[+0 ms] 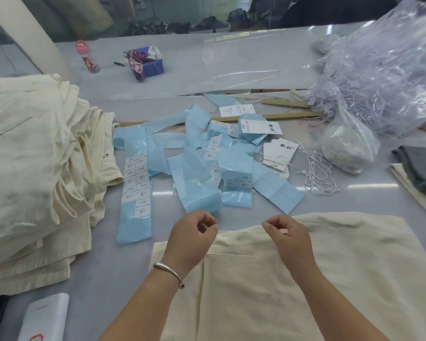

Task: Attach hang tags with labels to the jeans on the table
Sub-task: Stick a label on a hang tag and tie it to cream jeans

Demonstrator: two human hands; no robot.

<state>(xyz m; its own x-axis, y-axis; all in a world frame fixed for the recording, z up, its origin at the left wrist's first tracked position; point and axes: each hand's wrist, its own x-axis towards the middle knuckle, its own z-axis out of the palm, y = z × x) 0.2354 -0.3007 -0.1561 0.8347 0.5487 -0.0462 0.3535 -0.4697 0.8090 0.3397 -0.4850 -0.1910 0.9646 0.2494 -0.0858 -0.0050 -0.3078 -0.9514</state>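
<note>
A cream pair of jeans [342, 267] lies flat at the table's near edge. Both my hands hover over its top edge. My left hand [194, 232], with a silver bangle on the wrist, has its fingers curled and thumb against forefinger. My right hand [288, 232] is curled the same way. I see nothing in either pinch. Beyond them lie blue backing strips with white size labels [137, 178], white hang tags [279, 151] and loose white strings [317, 173].
A tall stack of cream jeans [35, 168] fills the left. At the right stands a clear bag of plastic fasteners [379, 77], with a smaller bag [347, 146] in front of it. Wooden rulers [290, 116], a purple box [148, 62], a small bottle [87, 57] and a white device [47, 318] lie about.
</note>
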